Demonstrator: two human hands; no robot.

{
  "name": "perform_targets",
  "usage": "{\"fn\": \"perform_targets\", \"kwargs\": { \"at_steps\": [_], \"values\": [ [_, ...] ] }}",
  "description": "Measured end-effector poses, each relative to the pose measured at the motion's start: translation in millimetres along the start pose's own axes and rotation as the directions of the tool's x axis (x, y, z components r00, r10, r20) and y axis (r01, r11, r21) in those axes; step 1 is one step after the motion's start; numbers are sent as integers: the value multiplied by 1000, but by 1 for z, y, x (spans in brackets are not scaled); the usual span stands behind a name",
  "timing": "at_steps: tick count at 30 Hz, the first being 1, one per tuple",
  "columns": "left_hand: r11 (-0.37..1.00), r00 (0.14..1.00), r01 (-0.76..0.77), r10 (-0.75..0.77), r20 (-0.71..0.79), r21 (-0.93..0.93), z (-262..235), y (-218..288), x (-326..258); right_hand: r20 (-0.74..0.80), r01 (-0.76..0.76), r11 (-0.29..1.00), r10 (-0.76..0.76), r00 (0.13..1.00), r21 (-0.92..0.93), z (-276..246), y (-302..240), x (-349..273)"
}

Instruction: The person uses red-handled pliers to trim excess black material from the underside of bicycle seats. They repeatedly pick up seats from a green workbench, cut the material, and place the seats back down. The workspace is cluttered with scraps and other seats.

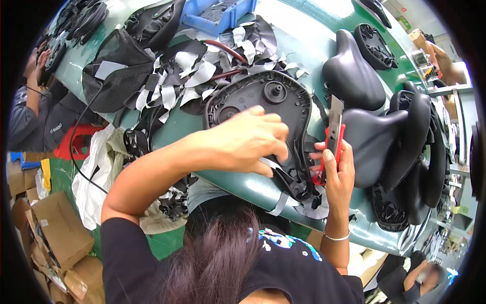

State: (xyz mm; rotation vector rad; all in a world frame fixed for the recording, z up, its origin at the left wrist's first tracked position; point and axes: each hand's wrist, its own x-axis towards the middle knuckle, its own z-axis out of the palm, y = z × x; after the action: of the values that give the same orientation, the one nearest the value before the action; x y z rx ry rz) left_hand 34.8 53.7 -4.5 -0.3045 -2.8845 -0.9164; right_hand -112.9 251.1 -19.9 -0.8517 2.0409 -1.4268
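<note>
A black bicycle saddle lies upside down on the green table, its plastic underside facing up. My left hand presses down on its near part, fingers curled over a strip of grey trim. My right hand grips a red utility knife with its blade extended upward, just right of the saddle's near edge. Loose offcuts hang over the table edge below both hands.
A heap of black and grey offcuts and a black mesh bag lie at the left. Finished black saddles are stacked at the right. A blue crate sits at the back. Other people work at far left and lower right; cardboard boxes stand on the floor.
</note>
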Motion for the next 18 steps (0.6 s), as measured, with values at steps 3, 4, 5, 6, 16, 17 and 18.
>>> {"fn": "perform_targets", "kwargs": {
  "at_steps": [3,4,5,6,16,17,18],
  "values": [
    [951,986,122,-82,149,-284,5,-11,16,-2,-7,989,6,1000,-149,-11,-8,-18],
    [914,963,216,-141,231,-343,3,-13,21,31,80,965,-75,997,-250,-21,0,-24],
    [906,937,294,-209,282,-306,-1,-13,28,109,250,923,-227,968,-294,-26,3,-29],
    [900,925,318,-225,307,-299,0,-18,33,193,414,852,-369,909,-320,-28,3,-31],
    [896,932,286,-177,318,-340,-2,-26,42,612,649,329,-221,759,-686,-5,-32,-29],
    [905,937,267,-163,310,-330,0,-25,40,608,625,339,-168,776,-703,-11,-33,-34],
    [916,941,249,-152,301,-315,-1,-25,39,602,601,347,-120,789,-720,-22,-36,-38]
  ]
}}
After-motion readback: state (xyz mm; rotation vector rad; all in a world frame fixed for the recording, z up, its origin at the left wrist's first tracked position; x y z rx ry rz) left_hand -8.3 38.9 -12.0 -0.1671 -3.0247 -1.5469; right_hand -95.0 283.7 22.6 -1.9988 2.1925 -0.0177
